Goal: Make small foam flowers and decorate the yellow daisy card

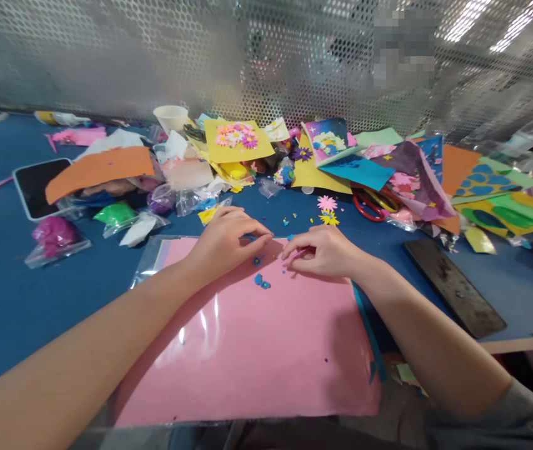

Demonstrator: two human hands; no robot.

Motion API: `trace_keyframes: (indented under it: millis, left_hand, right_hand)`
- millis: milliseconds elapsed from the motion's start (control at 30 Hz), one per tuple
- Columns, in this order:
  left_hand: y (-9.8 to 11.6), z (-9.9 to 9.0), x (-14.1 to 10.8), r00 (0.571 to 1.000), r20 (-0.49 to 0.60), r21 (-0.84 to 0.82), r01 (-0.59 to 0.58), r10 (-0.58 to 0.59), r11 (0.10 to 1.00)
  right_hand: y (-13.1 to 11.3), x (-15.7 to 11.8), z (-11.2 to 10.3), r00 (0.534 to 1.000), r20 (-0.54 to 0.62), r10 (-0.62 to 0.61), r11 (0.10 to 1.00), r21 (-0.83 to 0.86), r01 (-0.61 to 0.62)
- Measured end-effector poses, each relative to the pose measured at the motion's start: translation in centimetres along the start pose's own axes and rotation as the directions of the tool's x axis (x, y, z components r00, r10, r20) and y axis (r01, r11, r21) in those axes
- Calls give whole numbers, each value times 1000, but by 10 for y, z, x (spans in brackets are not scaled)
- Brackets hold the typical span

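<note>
Where the right hand (326,251) curls, a pink item (302,253) lies half-hidden.

The only view came from a camera worn on the person's head, facing forward and tipped down, so that it looked from above over both forearms at the pink sheet (266,350) and the blue counter (8,300). It sat close enough for the forearms to run in large from the lower corners, with the hands near mid-frame, while the perforated metal panel (177,56) filled the top; no second view shared any part of the scene.
</note>
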State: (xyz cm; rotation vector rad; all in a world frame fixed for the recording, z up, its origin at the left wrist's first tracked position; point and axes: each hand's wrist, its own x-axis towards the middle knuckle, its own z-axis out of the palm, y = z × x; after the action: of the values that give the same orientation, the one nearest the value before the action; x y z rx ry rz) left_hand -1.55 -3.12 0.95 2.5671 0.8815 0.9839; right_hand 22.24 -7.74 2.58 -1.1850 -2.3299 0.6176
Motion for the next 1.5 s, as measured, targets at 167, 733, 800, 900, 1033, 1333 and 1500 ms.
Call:
trace_keyframes:
  millis: [167, 733, 800, 900, 1033, 1333, 1500]
  left_hand:
    - [1, 1, -1, 1000, 10, -3, 2, -2, 1000]
    - [7, -1, 2, 996, 15, -24, 92, -92, 995]
    - [7, -1, 2, 996, 22, -23, 91, -90, 996]
    - [7, -1, 2, 996, 26, -22, 85, -85, 996]
    - [6, -1, 2, 996, 31, -14, 81, -80, 997]
    - [2, -1, 2, 996, 61, -14, 71, -70, 997]
    - [3, -1, 2, 994, 77, -12, 85, -84, 996]
  right_hand:
    - [0, -1, -1, 996, 78, 38, 996, -88, -31]
    - [-4, -2, -2, 989, 140, 51, 964, -265, -12]
    - [-4, -2, -1, 988, 151, 44, 969, -246, -6]
    - [-4, -2, 0, 987, 157, 36, 971, -238, 2]
    - [-3, -2, -1, 988, 147, 39, 974, -228, -5]
    - [-1, -4, -13, 983, 152, 104, 981, -178, -76]
    - [2, -4, -7, 983, 166, 77, 966, -258, -32]
